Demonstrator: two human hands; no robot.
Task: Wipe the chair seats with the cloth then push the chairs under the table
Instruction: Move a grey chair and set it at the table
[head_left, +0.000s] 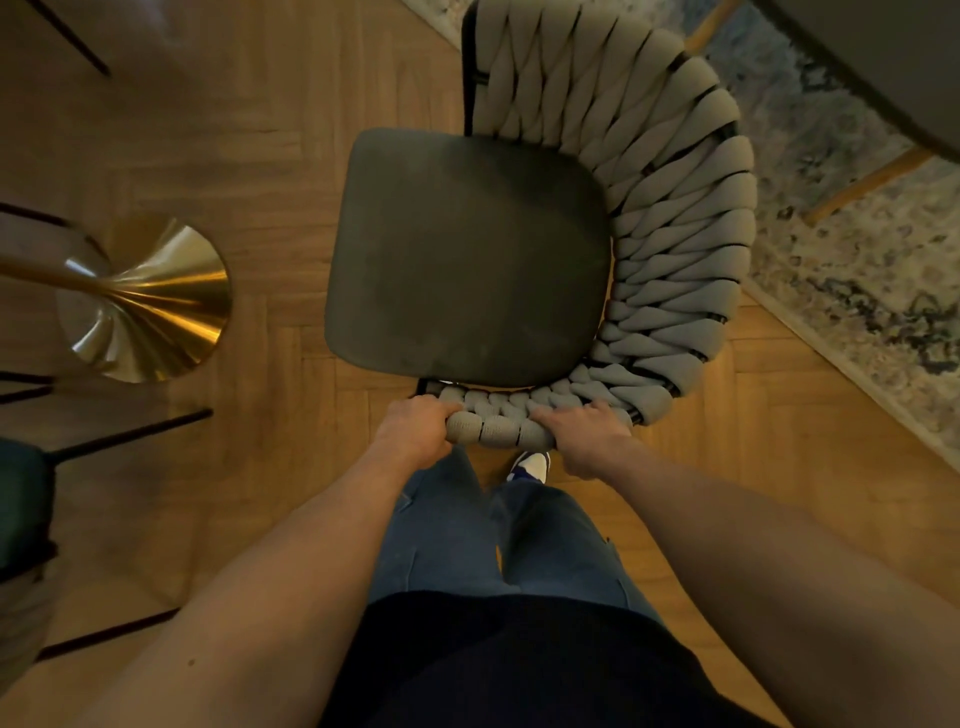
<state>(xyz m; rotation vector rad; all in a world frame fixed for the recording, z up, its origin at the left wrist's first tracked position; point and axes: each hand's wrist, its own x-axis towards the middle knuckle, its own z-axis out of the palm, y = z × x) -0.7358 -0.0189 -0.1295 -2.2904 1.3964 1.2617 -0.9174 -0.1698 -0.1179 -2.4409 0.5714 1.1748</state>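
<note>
The chair (519, 249) stands on the wood floor (260, 104), with its dark seat (467, 260) open toward the left and its woven backrest (675, 218) curving round the seat's right and near sides. A patterned rug (841, 249) lies right of the chair and a brass base (150, 301) left of it. Both hands grasp the backrest's near rim, just below the seat: the left hand (415, 428) at its end, the right hand (589, 436) beside it.

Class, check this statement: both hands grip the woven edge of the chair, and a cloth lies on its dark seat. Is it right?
Not quite. The head view shows both hands, left and right, gripping the woven edge of the chair, but the dark seat has no cloth on it.
</note>
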